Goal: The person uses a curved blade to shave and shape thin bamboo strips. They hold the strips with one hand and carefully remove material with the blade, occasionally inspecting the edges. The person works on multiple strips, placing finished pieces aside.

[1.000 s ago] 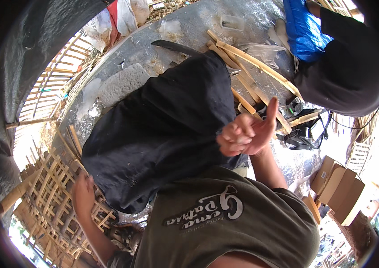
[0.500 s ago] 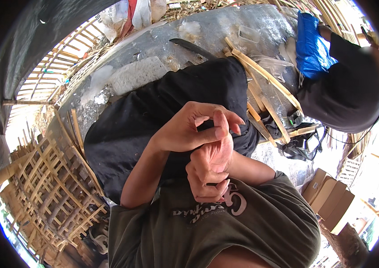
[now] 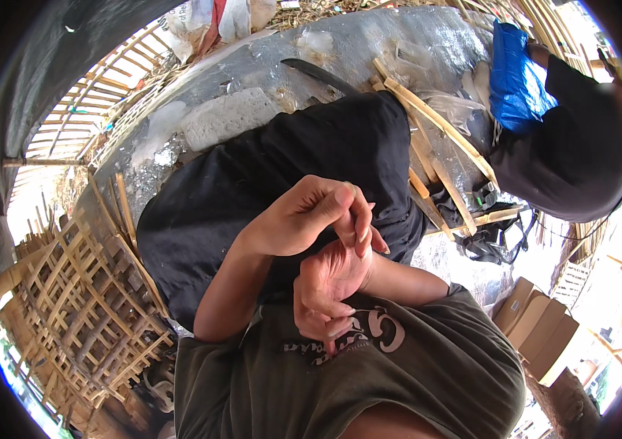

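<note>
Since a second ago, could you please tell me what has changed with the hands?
The left hand rose from low at the left to meet the right hand at the chest, fingers touching. Neither holds anything. The bamboo strips and lattice lie unchanged.

The scene is viewed from a single head-worn fisheye camera, directed steeply downward. The wearer's olive shirt (image 3: pixel 369 380) is seen very close, and straight edges are bent near the rim.

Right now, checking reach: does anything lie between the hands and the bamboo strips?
Yes: the black-clad leg lies between the left hand and right hand, touching at the chest, and the bamboo strips.
</note>
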A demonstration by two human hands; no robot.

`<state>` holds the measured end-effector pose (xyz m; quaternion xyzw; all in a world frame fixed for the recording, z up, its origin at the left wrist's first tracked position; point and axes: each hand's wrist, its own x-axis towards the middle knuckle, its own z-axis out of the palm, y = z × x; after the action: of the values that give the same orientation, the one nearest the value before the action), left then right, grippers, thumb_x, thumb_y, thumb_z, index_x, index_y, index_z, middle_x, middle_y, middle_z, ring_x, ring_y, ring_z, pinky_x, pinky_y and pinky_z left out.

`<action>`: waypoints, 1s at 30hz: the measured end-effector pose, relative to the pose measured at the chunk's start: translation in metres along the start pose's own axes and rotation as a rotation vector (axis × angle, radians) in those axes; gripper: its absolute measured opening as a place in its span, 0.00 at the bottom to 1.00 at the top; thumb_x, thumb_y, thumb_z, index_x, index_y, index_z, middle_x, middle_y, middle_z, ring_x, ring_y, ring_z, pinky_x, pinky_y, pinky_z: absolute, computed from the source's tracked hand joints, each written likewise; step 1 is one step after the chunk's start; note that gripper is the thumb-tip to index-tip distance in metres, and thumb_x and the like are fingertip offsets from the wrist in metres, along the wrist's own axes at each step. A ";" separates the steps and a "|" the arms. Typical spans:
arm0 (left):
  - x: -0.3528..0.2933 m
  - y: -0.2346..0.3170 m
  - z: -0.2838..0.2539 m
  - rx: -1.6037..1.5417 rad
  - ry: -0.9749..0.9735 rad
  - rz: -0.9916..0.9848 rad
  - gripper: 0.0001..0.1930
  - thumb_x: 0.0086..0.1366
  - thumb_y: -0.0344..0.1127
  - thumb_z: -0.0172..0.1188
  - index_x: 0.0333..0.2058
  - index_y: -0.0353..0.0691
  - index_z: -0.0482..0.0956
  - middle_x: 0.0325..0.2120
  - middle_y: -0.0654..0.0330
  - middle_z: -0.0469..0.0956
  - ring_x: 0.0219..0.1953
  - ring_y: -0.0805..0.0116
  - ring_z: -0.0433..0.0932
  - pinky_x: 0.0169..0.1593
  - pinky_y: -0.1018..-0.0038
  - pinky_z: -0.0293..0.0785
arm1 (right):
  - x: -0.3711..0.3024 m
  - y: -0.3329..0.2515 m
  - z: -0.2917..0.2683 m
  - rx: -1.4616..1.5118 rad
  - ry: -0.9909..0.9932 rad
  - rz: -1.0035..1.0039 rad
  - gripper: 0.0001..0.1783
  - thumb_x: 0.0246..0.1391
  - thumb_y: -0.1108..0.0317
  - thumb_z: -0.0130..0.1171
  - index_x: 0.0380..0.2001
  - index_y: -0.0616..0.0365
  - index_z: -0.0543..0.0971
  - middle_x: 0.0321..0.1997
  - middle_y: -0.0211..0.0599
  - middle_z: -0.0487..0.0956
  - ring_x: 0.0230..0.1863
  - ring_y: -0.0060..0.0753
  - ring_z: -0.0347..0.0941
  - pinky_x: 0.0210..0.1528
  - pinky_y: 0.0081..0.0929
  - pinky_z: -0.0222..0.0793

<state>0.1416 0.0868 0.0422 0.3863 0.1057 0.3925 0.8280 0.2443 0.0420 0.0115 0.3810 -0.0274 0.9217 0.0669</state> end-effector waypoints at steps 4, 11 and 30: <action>0.000 -0.005 0.003 -0.005 0.011 -0.080 0.18 0.76 0.37 0.49 0.29 0.30 0.75 0.22 0.57 0.77 0.34 0.64 0.83 0.48 0.59 0.81 | -0.001 0.006 0.000 0.056 -0.049 -0.055 0.62 0.36 0.09 0.41 0.28 0.72 0.76 0.32 0.51 0.72 0.34 0.49 0.71 0.40 0.55 0.77; 0.009 -0.003 0.006 0.250 0.040 -0.257 0.20 0.63 0.39 0.68 0.45 0.28 0.76 0.34 0.47 0.82 0.42 0.55 0.84 0.65 0.51 0.63 | -0.020 0.008 0.013 0.211 0.130 -0.094 0.73 0.27 0.03 0.35 0.39 0.75 0.75 0.39 0.59 0.71 0.42 0.59 0.72 0.49 0.68 0.73; 0.006 -0.011 -0.037 -0.250 0.460 0.243 0.51 0.66 0.61 0.53 0.73 0.42 0.32 0.74 0.45 0.25 0.76 0.48 0.24 0.73 0.38 0.26 | -0.195 -0.011 0.140 -0.608 1.065 -1.105 0.60 0.51 0.21 0.48 0.76 0.43 0.42 0.79 0.59 0.40 0.78 0.63 0.39 0.72 0.68 0.42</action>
<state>0.1338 0.1074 0.0101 0.1918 0.1941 0.5762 0.7704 0.4802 0.0187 -0.0276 -0.1829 -0.0491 0.7656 0.6148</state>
